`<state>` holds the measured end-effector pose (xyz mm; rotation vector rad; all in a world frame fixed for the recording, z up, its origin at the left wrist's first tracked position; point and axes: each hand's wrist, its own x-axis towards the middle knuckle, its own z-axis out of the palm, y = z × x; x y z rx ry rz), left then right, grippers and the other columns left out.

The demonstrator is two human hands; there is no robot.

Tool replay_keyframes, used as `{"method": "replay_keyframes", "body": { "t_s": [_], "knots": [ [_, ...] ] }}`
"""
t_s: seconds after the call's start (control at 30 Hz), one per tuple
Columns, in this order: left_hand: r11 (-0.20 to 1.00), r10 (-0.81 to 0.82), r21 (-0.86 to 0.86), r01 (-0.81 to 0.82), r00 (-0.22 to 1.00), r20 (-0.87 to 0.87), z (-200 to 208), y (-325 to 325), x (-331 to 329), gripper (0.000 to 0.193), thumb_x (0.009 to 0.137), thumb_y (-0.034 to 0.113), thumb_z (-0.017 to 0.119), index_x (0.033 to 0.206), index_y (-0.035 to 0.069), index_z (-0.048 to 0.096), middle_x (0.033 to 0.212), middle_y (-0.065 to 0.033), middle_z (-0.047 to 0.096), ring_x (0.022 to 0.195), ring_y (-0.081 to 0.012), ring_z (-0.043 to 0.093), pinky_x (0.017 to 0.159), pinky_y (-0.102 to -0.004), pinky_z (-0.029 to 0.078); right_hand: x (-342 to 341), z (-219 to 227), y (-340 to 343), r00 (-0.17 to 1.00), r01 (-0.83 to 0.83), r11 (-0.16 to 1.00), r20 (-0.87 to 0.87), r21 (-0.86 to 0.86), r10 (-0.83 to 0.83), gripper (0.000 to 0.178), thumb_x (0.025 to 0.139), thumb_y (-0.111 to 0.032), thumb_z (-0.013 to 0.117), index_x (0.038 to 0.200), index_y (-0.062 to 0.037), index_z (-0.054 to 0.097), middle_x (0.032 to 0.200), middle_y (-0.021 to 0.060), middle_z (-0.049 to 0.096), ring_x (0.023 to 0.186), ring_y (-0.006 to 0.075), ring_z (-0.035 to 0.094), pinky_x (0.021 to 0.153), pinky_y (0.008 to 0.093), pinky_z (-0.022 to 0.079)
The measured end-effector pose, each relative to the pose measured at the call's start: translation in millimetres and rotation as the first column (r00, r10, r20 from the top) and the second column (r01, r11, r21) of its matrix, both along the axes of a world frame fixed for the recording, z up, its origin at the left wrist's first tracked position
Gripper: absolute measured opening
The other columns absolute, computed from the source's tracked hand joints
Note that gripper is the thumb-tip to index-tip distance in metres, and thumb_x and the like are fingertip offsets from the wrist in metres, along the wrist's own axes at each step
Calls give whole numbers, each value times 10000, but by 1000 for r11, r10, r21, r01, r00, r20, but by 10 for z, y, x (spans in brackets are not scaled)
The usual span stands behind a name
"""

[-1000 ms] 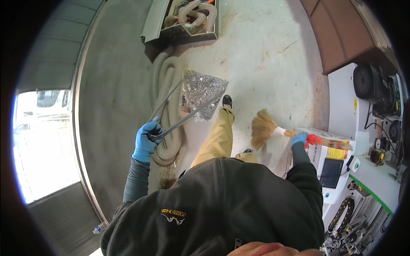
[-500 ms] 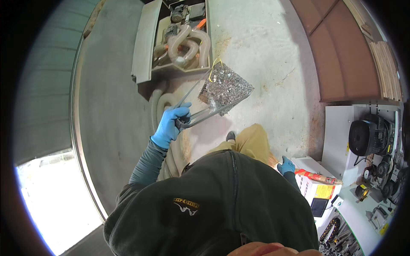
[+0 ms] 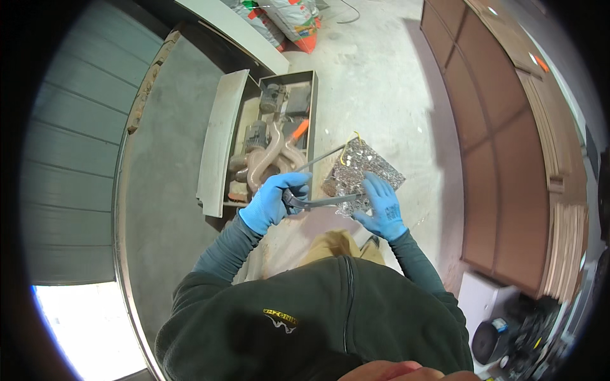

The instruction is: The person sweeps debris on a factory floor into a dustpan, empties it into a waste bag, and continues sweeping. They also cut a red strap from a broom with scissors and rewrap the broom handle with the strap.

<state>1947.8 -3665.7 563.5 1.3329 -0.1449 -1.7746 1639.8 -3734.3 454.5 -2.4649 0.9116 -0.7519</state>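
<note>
Left hand (image 3: 272,202): blue-gloved, clenched around the grey metal long-handled dustpan (image 3: 362,176) handle.
Right hand (image 3: 383,206): blue-gloved, fingers spread against dustpan's near-right edge.

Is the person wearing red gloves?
No, both the left hand and the right hand wear blue gloves.

Floor (image 3: 381,82): pale concrete, scattered with small bits of debris.
Open box (image 3: 305,95): long metal case on the floor, holding a motor and coiled beige hoses (image 3: 270,159).
Lid (image 3: 219,136): pale panel lying along the box's left side.
Sacks (image 3: 286,16): stacked at the far end.
Panelling (image 3: 502,146): brown wood, right side.
Door (image 3: 76,159): grey ribbed, left side.
</note>
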Motion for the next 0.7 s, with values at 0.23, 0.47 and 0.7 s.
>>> {"method": "replay_keyframes", "body": {
  "t_s": [0.23,0.47,0.7],
  "knots": [
    [988,35,-151,-40,999,-34,-209,-2343,-43,283,970,220,664,1161,23,731,917,-10,678,823,-113,649,706,-296,558,712,-407,-2575,977,-209,976,55,66,205,397,753,-245,742,1123,-108,695,919,114,723,839,340,693,789,447,549],
    [973,-133,-182,139,990,46,89,-5468,-326,276,973,279,685,1119,49,720,793,7,680,672,-98,640,632,-247,531,529,-540,-5581,968,-134,987,203,-86,149,313,681,-293,763,964,-162,739,712,67,661,645,301,639,635,417,508],
    [839,-362,-470,273,926,-108,223,-8710,-445,532,1085,451,492,1328,-7,609,1031,-75,759,843,-150,739,712,-280,593,288,-205,-8687,928,87,965,373,-248,13,307,660,-195,764,956,-117,744,719,54,667,655,277,645,656,398,513]
  ]
}}
